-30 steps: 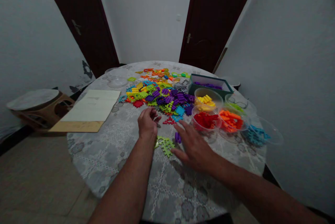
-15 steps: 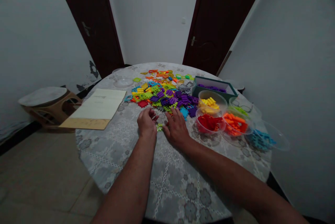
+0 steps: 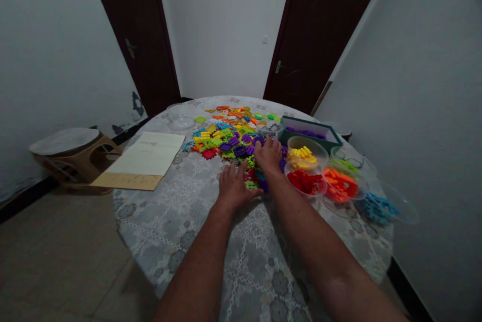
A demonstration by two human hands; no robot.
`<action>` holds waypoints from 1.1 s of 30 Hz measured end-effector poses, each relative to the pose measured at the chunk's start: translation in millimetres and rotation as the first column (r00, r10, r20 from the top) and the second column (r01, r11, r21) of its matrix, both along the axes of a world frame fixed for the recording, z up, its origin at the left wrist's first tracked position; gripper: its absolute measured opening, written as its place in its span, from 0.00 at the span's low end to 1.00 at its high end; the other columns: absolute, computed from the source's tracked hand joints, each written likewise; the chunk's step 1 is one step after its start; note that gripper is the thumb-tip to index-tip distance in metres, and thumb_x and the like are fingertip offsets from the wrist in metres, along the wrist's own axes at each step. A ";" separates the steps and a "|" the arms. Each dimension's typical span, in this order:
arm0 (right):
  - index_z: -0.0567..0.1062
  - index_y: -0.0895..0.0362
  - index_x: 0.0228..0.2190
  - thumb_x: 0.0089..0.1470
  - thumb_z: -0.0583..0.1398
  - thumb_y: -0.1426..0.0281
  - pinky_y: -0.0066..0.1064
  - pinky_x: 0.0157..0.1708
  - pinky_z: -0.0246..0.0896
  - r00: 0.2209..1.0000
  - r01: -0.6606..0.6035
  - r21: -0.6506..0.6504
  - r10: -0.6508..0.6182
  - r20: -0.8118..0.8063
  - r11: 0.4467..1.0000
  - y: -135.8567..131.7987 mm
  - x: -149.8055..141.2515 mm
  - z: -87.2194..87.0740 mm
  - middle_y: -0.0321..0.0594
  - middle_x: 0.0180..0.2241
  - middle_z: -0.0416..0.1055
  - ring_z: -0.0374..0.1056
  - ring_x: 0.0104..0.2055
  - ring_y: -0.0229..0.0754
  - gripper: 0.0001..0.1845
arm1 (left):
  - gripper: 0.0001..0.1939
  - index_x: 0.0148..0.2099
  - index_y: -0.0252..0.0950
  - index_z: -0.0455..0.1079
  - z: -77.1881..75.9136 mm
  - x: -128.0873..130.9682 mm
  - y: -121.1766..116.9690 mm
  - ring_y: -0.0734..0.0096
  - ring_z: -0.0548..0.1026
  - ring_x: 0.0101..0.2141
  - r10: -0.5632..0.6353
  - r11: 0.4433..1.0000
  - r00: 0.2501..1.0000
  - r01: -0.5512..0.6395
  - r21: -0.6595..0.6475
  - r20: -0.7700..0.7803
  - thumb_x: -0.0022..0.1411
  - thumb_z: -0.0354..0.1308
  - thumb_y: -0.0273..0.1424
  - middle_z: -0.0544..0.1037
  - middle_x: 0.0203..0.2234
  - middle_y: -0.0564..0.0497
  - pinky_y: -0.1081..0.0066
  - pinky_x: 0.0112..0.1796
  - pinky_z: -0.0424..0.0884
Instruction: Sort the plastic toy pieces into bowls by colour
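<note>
A mixed heap of plastic building pieces [image 3: 226, 135] in green, yellow, purple, blue and orange lies in the middle of the table. My left hand [image 3: 234, 187] rests at its near edge with fingers spread, beside a light green notched piece [image 3: 251, 185] and some red and blue ones. Further in, my right hand [image 3: 268, 156] reaches over the purple pieces [image 3: 246, 138] on the heap's right side. Its fingers look apart, and the pieces under its palm are hidden. I see nothing held in either hand.
Clear tubs hold yellow pieces [image 3: 301, 155], red pieces [image 3: 306, 181], orange pieces [image 3: 341, 184] and blue pieces [image 3: 378, 208]. Behind them stands a dark green box [image 3: 327, 143] with purple pieces. An open notebook [image 3: 145, 156] lies left; a stool [image 3: 71, 153] stands beyond the patterned tablecloth [image 3: 181, 211].
My right hand has moved forward from the near tablecloth onto the heap. My left hand has opened and shifted right. The loose light green pieces have moved from the near tablecloth toward the heap.
</note>
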State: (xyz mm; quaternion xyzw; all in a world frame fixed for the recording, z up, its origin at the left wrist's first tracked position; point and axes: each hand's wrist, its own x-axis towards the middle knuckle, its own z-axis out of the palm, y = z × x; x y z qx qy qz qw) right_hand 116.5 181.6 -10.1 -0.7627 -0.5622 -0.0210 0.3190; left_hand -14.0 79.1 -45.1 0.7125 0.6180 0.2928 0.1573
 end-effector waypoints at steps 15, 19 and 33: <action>0.81 0.57 0.49 0.67 0.59 0.57 0.46 0.57 0.60 0.964 -0.250 -0.110 0.258 0.069 0.962 -28.8 -29.2 -28.0 0.56 0.53 0.76 0.67 0.57 0.57 0.20 | 0.52 0.74 0.24 0.55 -19.4 -2.6 0.9 0.35 0.67 0.63 0.007 0.993 0.996 0.004 0.120 -0.092 0.50 0.67 0.33 0.71 0.61 0.25 0.46 0.65 0.54; 0.81 0.58 0.45 0.67 0.59 0.60 0.42 0.59 0.58 0.941 -0.327 -0.080 0.332 0.060 0.942 -37.9 -23.7 -32.2 0.55 0.50 0.78 0.69 0.56 0.54 0.17 | 0.50 0.75 0.24 0.53 -25.6 -9.3 8.7 0.40 0.72 0.58 -0.028 0.989 0.999 0.034 0.144 -0.044 0.52 0.63 0.28 0.74 0.58 0.28 0.48 0.61 0.62; 0.80 0.60 0.46 0.67 0.56 0.64 0.38 0.55 0.64 0.883 -0.389 0.125 0.408 -0.233 0.913 -62.5 -4.0 -37.9 0.53 0.46 0.81 0.75 0.51 0.52 0.17 | 0.54 0.81 0.38 0.41 -15.5 -14.3 11.5 0.50 0.61 0.71 -0.237 0.967 0.899 0.181 0.180 0.367 0.57 0.61 0.23 0.58 0.74 0.36 0.49 0.68 0.58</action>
